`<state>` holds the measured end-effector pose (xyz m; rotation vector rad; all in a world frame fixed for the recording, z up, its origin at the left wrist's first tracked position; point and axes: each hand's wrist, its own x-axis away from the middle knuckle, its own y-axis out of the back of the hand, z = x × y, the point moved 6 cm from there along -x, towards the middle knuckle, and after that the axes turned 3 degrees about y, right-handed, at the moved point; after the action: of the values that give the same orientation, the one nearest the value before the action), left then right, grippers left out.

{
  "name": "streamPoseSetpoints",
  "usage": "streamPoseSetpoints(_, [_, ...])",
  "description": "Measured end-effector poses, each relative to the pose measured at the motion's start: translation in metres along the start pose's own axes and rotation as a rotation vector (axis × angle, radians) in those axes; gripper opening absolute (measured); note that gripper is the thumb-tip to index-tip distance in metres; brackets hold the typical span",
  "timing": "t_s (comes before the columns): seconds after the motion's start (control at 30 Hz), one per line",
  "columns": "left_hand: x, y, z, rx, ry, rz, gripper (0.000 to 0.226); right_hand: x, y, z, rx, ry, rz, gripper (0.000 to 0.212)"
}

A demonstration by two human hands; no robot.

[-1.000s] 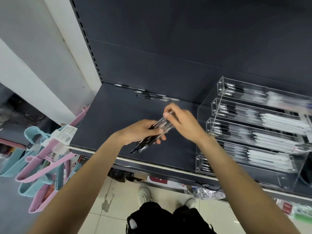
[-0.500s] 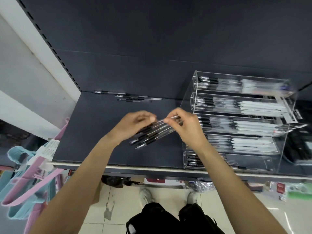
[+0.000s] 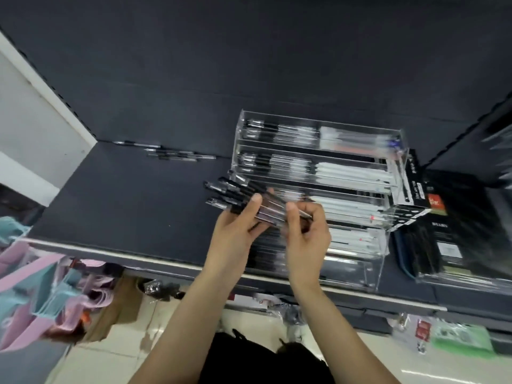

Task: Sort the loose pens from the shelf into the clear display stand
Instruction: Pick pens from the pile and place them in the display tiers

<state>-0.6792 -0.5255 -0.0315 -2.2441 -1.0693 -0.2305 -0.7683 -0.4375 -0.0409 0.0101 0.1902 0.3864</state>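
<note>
I see a bundle of pens (image 3: pixel 238 196), black caps fanned out to the upper left, clear barrels running down to the right, held above the shelf (image 3: pixel 124 206) in front of the left edge of the clear display stand (image 3: pixel 318 189). The left hand (image 3: pixel 235 231) lies under the bundle, palm up, fingers curled round the barrels and thumb pressed on top near the caps. The right hand (image 3: pixel 307 234) meets the bundle at its lower right end, thumb and fingers pinching the barrel ends; which pen it grips I cannot tell. Both forearms rise from the bottom of the frame and converge at the bundle.

The stand sits on the right part of the shelf, its stepped clear trays holding rows of pens with black and white parts. Both hands cover part of its lower front trays. The frame is motion-blurred, so tray contents are not countable.

A few loose pens (image 3: pixel 171 155) lie at the back of the shelf against the dark back panel (image 3: pixel 249 65), well apart from the hands, to their upper left.

Right of the stand, touching or just beside it, stand black boxes (image 3: pixel 443 234) with small labels. Lower left, pink and blue hangers (image 3: pixel 41 289) hang below the shelf edge. Tiled floor (image 3: pixel 155 336) shows beneath.
</note>
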Motion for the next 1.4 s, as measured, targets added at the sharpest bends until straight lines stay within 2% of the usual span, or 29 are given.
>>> streamPoseSetpoints(0.07, [-0.003,-0.022,0.021,0.076,-0.019,-0.058,0.023,-0.001,0.026,-0.008,0.010,0.011,0.044,0.010])
streamPoseSetpoints(0.17, [-0.001,-0.045,0.057,0.160,0.029,-0.106,0.025,-0.007,0.064,-0.018,0.070,0.055,0.160,0.014])
streamPoseSetpoints(0.37, [0.019,-0.058,0.105,0.108,0.023,-0.189,0.022,-0.013,0.113,-0.040,0.392,0.078,0.641,0.025])
streamPoseSetpoints(0.53, [0.029,-0.038,0.118,0.119,-0.016,-0.343,0.020,-0.047,0.164,-0.040,0.479,0.084,0.605,0.017])
streamPoseSetpoints(0.73, [0.043,0.001,0.124,0.247,-0.059,-0.462,0.023,-0.044,0.174,-0.037,0.815,0.597,0.737,0.016])
streamPoseSetpoints(0.87, [0.050,0.002,0.136,0.301,-0.085,-0.479,0.025,-0.028,0.157,-0.054,0.926,0.742,0.820,0.022])
streamPoseSetpoints(1.1, [0.058,-0.010,0.145,0.311,-0.109,-0.388,0.031,-0.018,0.147,-0.066,1.003,0.756,0.847,0.012])
streamPoseSetpoints(1.3, [0.065,-0.016,0.152,0.297,-0.140,-0.309,0.034,-0.008,0.132,-0.075,1.257,0.674,1.086,0.029])
streamPoseSetpoints(1.4, [0.066,-0.017,0.156,0.295,-0.161,-0.272,0.034,-0.010,0.121,-0.076,1.288,0.652,1.119,0.034])
